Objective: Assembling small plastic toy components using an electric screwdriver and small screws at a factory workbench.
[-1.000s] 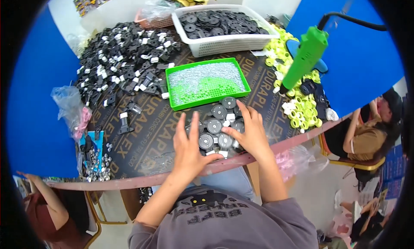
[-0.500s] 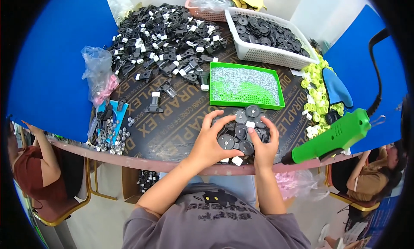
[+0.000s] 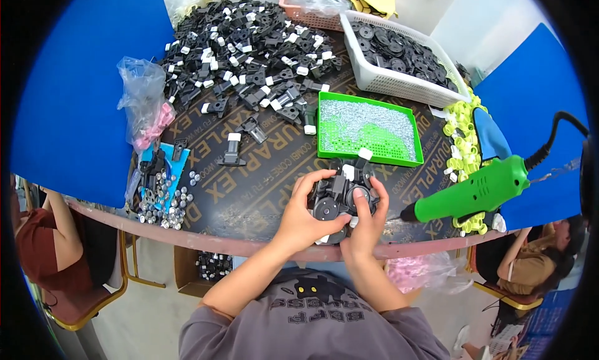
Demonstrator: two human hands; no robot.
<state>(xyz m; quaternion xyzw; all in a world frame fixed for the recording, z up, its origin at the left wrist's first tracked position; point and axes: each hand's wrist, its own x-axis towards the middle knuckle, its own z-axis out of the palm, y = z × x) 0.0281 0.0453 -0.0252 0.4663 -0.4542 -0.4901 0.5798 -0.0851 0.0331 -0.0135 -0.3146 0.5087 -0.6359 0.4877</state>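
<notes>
At the table's near edge, both hands curve around a cluster of black plastic parts [image 3: 339, 186] with round discs and white ends. My left hand [image 3: 302, 211] presses the cluster's left side, thumb against a disc, fingers bent over the far left. On the other side, my right hand [image 3: 366, 221] has its thumb on a disc and its fingers round the right edge. The palms hide some lower parts. Just beyond the cluster sits a green tray [image 3: 371, 160] of small silvery pieces. A green power screwdriver [image 3: 471, 190] hangs right of my right hand.
A large heap of black parts with white ends [image 3: 249, 54] covers the back left. Behind the tray stands a white basket [image 3: 396, 85] of black discs. Yellow-green parts [image 3: 463, 135] line the right. Metal pieces [image 3: 167, 201] lie near left, below a plastic bag [image 3: 140, 92]. Blue partitions [image 3: 93, 104] flank the table.
My hands have drawn closer together around the cluster, the right one moving left. Parts with white ends now show on top where mostly discs showed before. The whole view has shifted slightly.
</notes>
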